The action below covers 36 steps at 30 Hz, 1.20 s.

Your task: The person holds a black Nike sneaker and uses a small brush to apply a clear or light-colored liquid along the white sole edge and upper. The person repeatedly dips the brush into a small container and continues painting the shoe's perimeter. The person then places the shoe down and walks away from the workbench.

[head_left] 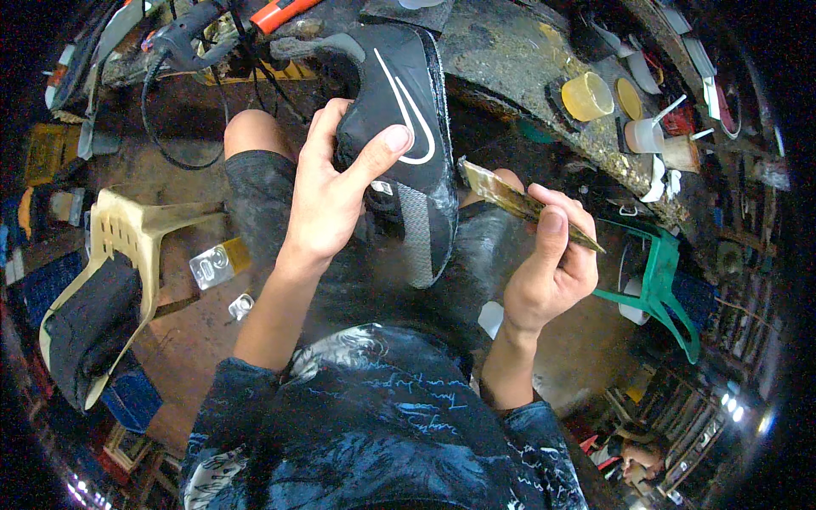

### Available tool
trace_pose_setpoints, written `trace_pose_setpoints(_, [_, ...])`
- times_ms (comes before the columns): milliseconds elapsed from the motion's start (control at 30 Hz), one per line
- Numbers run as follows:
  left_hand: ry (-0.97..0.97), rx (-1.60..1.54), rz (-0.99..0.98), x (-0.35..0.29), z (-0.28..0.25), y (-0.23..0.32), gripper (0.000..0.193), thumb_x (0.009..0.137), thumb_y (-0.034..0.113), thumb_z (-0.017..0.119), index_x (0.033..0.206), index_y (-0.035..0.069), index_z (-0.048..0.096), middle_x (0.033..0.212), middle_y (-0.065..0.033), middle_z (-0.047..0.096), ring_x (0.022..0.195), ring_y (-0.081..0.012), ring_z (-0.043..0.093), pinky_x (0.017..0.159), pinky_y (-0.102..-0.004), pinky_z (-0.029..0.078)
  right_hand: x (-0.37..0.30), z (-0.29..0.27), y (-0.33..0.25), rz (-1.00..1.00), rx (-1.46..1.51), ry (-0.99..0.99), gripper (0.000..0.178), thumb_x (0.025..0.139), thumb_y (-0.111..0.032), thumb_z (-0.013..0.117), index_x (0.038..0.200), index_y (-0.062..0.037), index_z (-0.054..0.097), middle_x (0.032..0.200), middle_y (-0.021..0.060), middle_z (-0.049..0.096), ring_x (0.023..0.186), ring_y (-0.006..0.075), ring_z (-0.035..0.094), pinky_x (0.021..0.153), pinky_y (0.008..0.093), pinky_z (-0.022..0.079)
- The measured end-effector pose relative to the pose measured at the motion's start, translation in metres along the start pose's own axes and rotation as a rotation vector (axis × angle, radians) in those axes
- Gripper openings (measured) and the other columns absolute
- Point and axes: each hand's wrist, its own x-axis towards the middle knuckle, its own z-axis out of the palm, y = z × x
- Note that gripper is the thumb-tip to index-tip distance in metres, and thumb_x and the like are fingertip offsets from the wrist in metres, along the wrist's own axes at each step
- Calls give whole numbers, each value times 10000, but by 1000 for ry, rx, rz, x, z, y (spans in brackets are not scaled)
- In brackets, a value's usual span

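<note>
A black shoe [399,102] with a white curved mark on its side hangs above my lap. My left hand [331,183] grips it, with the thumb pressed on the outer side beside the white mark and the other fingers mostly hidden behind or inside it. To the right of the shoe, my right hand [557,263] pinches a flat, narrow strip-like tool [501,189] stained yellow-brown. The tool's pale, worn end points toward the shoe's edge, with a small gap between them in this view. Its exact kind cannot be made out.
A stained workbench [510,72] runs ahead, bearing a yellow cup [586,96] and a whitish cup [643,134] with a stick. A black cable [149,127] loops at left. Beige chair [127,225] left, green stool [650,280] right; a person [637,459] lower right.
</note>
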Motion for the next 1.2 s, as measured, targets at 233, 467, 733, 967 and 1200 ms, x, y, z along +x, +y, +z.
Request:
trace_pose_setpoints(233, [-25,71,21,-1,-3,0,402,910,295,819,1127,-1,654,1076,-66,543,1009,-160,568,902,-300,460,3,-1,2,-45,8,-57,209,1057,-115,585,1064,49,715,986,115,727,854,142,584,773,267,428])
trace_pose_setpoints(467, [-27,85,28,1,-1,2,398,915,303,815,1119,-2,662,1075,-67,542,1000,-161,571,897,-303,464,-1,-3,5,-55,0,-72,206,1055,-117,589,1069,46,715,954,103,715,794,121,532,693,249,387])
trace_pose_setpoints(733, [-22,79,4,1,1,1,453,907,313,821,1150,-26,645,1110,-76,551,1015,-159,580,905,-306,480,-4,-7,9,-62,28,-86,212,1055,-131,595,1072,44,712,957,97,706,813,132,530,706,258,382])
trace_pose_setpoints(967, [7,184,26,1,3,2,472,891,337,834,1134,-21,646,1096,-75,539,1033,-170,565,925,-308,467,-6,-11,9,-70,10,-104,205,1045,-110,590,1072,53,710,978,122,721,843,158,565,747,275,419])
trace_pose_setpoints(1200, [19,342,56,2,5,6,471,878,353,839,1135,-4,669,1085,-92,538,1033,-192,562,950,-324,459,-9,-12,8,-106,-37,-99,184,1004,-78,610,1033,61,728,968,155,735,878,219,628,806,312,477])
